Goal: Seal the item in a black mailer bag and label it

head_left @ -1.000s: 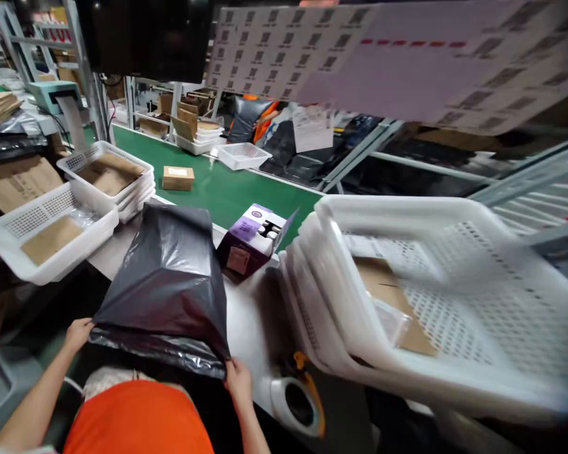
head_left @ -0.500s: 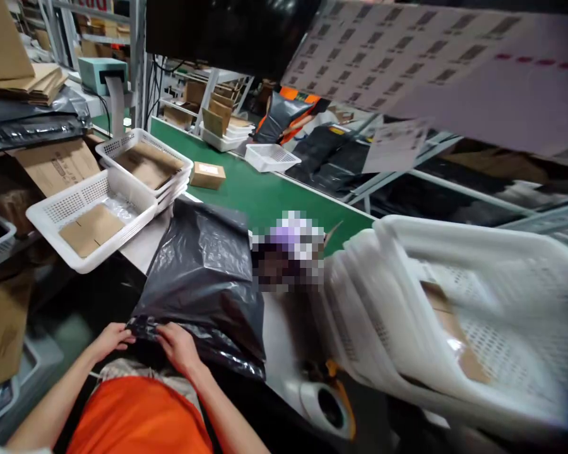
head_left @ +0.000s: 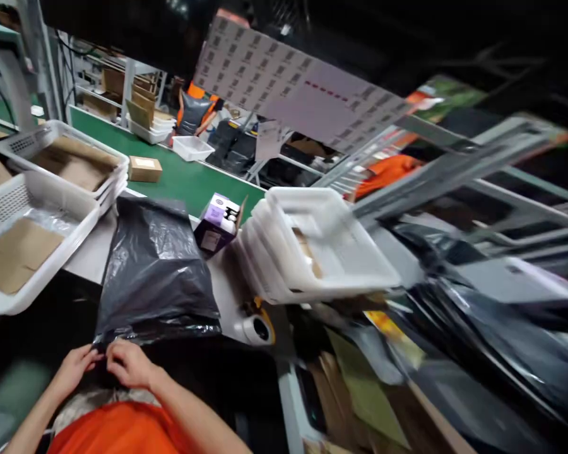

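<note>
Your left hand (head_left: 76, 369) and right hand (head_left: 127, 364) sit close together at the near edge of the glossy black plastic mailer bag (head_left: 154, 274). The fingers of both are curled shut, pinching its open lip, while the bulk of the bag lies on the pale bench (head_left: 92, 255) just beyond them. With both grips bunched at the left corner, the far corner of the lip looks unsupported. I judge it could sag or fold crooked, so the seal may wrinkle. The slick film may also slip out from between your fingers. Beyond and to the right of your fingers stands a purple cardboard carton (head_left: 216, 224); a hard tug on the bag could nudge it toward the stack of white perforated plastic baskets (head_left: 312, 255).
</note>
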Demonstrator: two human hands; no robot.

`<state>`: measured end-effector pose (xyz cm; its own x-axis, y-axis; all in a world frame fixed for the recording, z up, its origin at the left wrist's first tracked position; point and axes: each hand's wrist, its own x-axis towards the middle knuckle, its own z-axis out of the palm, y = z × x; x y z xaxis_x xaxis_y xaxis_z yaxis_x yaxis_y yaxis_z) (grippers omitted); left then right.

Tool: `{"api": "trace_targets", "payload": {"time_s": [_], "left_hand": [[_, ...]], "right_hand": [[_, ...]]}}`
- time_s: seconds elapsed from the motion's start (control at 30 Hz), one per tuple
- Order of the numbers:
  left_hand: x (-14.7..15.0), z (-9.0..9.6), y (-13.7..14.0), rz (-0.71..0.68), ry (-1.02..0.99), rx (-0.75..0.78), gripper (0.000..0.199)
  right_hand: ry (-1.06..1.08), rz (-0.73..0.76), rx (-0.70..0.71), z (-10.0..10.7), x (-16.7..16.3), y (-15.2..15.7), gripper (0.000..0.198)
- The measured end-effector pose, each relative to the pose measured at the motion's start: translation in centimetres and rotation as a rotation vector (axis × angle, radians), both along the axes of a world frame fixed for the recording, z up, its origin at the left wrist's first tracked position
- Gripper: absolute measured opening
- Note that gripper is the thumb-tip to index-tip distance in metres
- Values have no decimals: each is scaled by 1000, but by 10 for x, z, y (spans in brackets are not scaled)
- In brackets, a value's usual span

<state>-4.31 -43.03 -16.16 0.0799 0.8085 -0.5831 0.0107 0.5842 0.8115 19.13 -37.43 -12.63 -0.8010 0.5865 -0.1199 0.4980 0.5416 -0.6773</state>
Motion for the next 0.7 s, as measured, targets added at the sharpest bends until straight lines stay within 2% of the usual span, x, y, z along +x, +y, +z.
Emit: {"api": "trace_targets", "payload": {"time_s": [0.1, 0.17, 0.23, 0.3, 0.37, 0.43, 0.57, 0.7], "left_hand": [[-9, -6, 7, 3, 10, -21, 82], [-8, 0, 10, -53, 26, 10, 81], [-3, 8, 14, -121, 61, 56, 76], [2, 14, 17, -171, 114, 99, 70], [5, 19, 19, -189, 178, 134, 65], [5, 23, 20, -191, 240, 163, 59], [2, 32, 19, -199, 318, 217, 56], [-1, 33, 15, -158, 326, 225, 67]], "right_hand": [[-30, -81, -35, 8, 54, -30, 12], [-54, -182, -24, 8, 67, -37, 8], [-34, -243, -6, 4, 53, -29, 19], [19, -247, 8, 1, 17, -8, 32], [63, -209, 17, 2, -20, 16, 32], [86, -147, 14, 7, -46, 38, 23], [117, -45, -32, 13, -58, 58, 6], [174, -34, -123, 21, -51, 52, 4]]}}
